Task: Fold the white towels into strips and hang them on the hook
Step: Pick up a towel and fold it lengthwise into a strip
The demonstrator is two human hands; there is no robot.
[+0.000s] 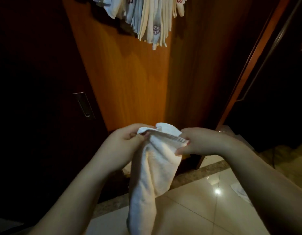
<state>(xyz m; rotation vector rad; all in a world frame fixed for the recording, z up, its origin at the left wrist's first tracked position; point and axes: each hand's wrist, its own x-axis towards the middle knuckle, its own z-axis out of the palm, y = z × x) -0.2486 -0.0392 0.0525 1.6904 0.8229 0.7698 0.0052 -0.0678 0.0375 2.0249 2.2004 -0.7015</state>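
Both hands raised, left (128,141) and right (200,143), fingers pinched

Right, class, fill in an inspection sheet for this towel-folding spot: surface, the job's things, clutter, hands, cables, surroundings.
Surface: no table; glossy pale floor tiles with a speckled stone border along the wall.
Job's things: white towel held up by its hemmed top edge, hanging down in loose folds; a bunch of folded towels already hangs high on the wooden panel. The hook itself is hidden.
Clutter: a white cloth lying on the floor at right.
Hands: left hand and right hand each pinch the towel's top edge.
Cables: nothing seen.
Surroundings: dark door with a recessed metal handle at left; dim wooden frame at right.
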